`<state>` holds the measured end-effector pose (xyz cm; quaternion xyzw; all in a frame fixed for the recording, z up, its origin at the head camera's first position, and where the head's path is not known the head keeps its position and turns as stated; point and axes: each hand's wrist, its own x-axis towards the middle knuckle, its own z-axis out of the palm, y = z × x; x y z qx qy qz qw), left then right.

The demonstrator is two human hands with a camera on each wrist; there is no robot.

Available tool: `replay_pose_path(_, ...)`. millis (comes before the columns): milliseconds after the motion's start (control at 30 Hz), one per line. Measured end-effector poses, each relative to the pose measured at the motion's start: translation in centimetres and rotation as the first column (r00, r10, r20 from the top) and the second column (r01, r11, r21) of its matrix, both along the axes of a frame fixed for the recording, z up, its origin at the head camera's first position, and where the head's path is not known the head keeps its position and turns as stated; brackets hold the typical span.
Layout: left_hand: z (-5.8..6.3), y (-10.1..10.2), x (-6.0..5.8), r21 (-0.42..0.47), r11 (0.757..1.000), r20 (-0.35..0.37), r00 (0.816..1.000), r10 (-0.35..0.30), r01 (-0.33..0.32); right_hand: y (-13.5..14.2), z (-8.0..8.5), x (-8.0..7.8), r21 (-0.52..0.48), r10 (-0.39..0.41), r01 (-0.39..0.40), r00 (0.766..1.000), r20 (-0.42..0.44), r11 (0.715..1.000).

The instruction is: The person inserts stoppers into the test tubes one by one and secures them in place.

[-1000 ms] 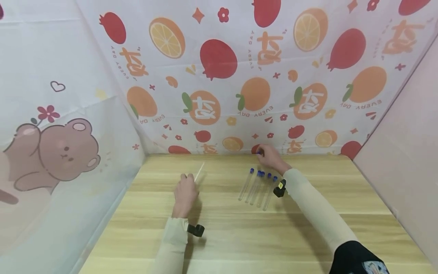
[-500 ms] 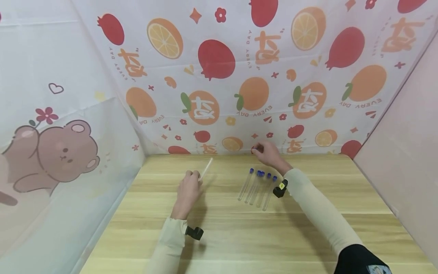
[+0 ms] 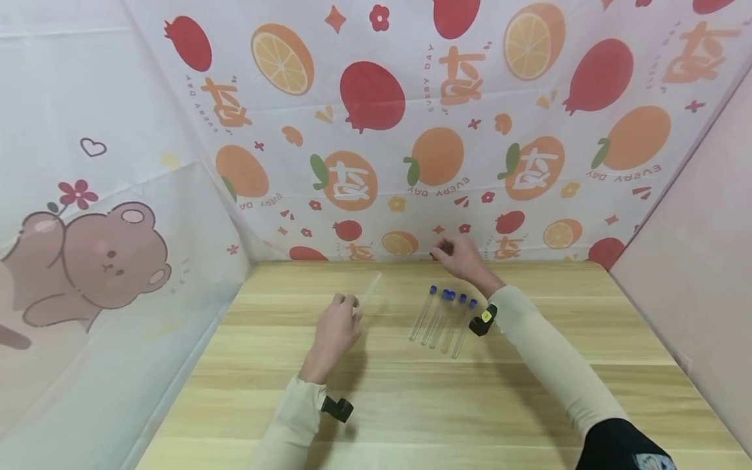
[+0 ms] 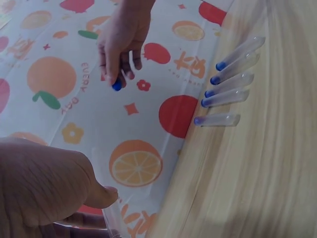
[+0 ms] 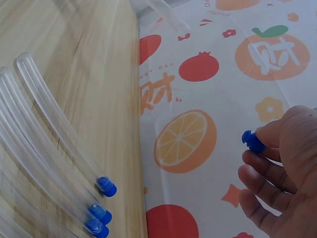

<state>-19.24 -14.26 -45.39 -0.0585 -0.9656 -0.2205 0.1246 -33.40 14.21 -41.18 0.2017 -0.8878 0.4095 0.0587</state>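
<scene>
My left hand [image 3: 337, 328] holds a clear test tube [image 3: 370, 288] that slants up and to the right over the table. In the left wrist view, the thumb and fingers pinch this tube [image 4: 114, 217]. My right hand [image 3: 461, 258], farther back near the patterned cloth, pinches a small blue stopper [image 5: 254, 142] between thumb and forefinger. The other right fingers are loosely curled beneath the stopper. Between the two hands, nearer the right one, several test tubes [image 3: 421, 318] lie side by side on the table, their blue stoppers toward the back.
The wooden table [image 3: 388, 405] meets a fruit-printed cloth [image 3: 376, 163] hanging along its back edge. A cloth with a bear print [image 3: 111, 261] hangs at the left, and a pale wall [image 3: 699, 228] stands at the right.
My left hand has moved right with its test tube, toward the right hand. The right hand has shifted slightly, still pinching the stopper. The lying tubes have stayed put.
</scene>
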Motion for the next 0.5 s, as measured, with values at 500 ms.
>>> replay_pose_path(500, -0.2, 2.0, 0.7, 0.007, 0.998, -0.055, 0.996, -0.063, 0.064, -0.6, 1.0, 0.9, -0.042, 0.052, -0.051, 0.998, 0.037, 0.998)
